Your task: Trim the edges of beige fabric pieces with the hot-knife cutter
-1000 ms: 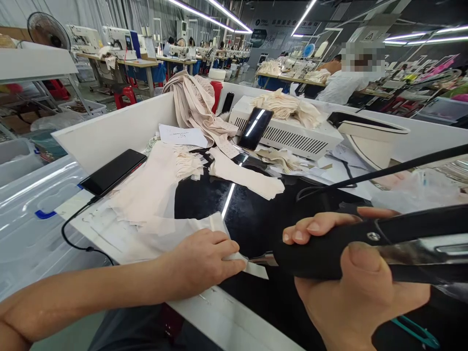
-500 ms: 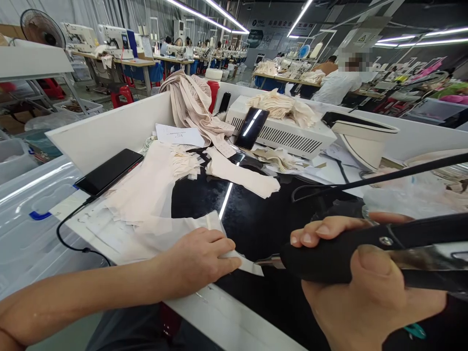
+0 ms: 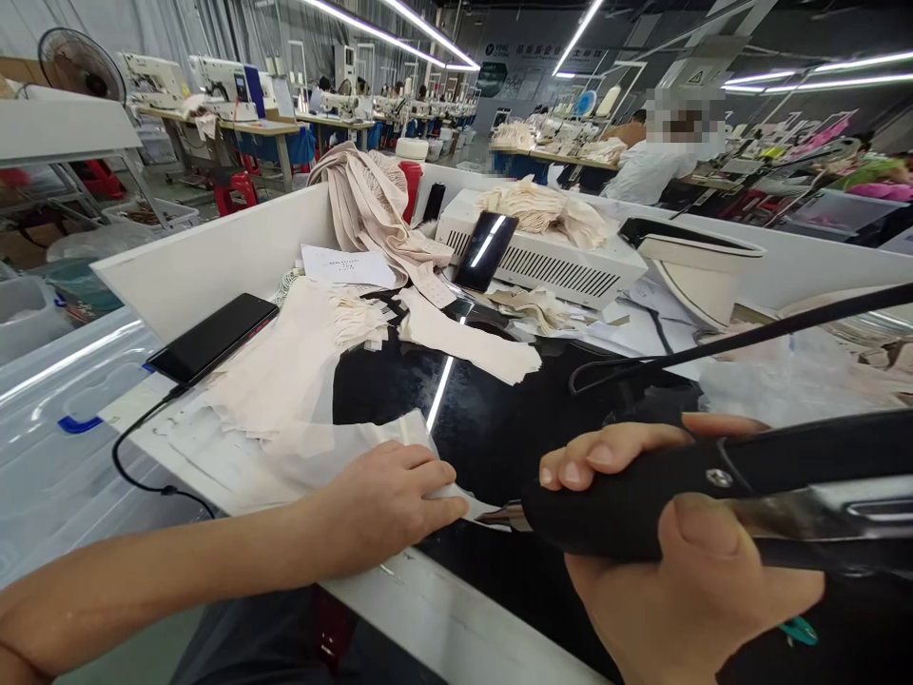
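The right hand (image 3: 703, 585) wraps the tool (image 3: 606, 514) firmly; its tip points left, at the strip (image 3: 471, 498) just past the left hand (image 3: 392, 504). Strip and tool lie roughly in line, the left hand nearer (pinching or pressing it, I cannot tell).

Black-handled tool (image 3: 606, 516) — far end cut off by picture's edge
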